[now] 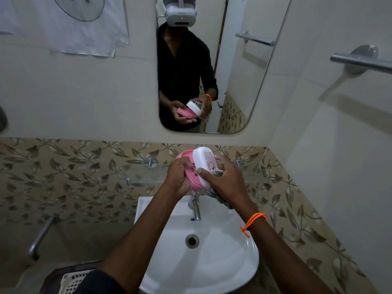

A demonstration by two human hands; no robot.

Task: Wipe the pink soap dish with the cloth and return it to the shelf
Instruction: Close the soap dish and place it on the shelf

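Observation:
The pink soap dish (192, 177) is held above the tap in front of the glass shelf (146, 174). My left hand (178, 176) grips its pink base from the left. Its white lid (204, 163), with a printed label, stands raised off the base. My right hand (224, 178) holds that lid with the thumb on its edge. The same hand also clutches a grey patterned cloth (221, 198), which hangs down below the palm. The mirror (233, 71) repeats both hands and the dish.
A white basin (212, 257) with a steel tap (196, 205) lies directly under the hands. Steel towel bars (360, 62) jut from the right wall. A pipe (42, 234) sticks out at the lower left, and a white basket (73, 282) sits at the bottom edge.

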